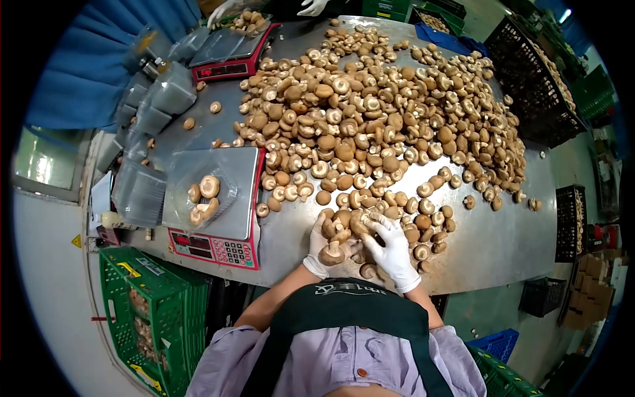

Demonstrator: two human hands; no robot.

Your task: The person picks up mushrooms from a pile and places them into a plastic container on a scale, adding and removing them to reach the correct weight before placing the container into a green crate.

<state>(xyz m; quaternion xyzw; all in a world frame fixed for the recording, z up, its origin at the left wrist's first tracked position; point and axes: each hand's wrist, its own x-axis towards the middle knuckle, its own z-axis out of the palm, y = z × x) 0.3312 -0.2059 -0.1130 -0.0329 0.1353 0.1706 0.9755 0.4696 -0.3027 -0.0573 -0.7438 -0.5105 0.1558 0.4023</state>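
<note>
Both of my hands wear white gloves and meet at the near edge of the mushroom pile [350,119]. My left hand [317,246] is closed around several brown-capped mushrooms, one of them a mushroom [331,253] with its pale stem upward. Fingers of my right hand [393,254] grip another mushroom [360,223] beside those. Loose mushrooms lie just beyond and to the right of my hands. On the left, a red-edged scale [245,228] carries a clear plastic tray [228,192] with a few mushrooms in it.
Stacked clear trays [140,192] stand left of the scale. Beyond is a second red scale [228,69], near another person's gloved hands [313,7]. Green crates [155,311] are at lower left. A black crate [532,83] of mushrooms stands at the right edge of the metal table [522,245].
</note>
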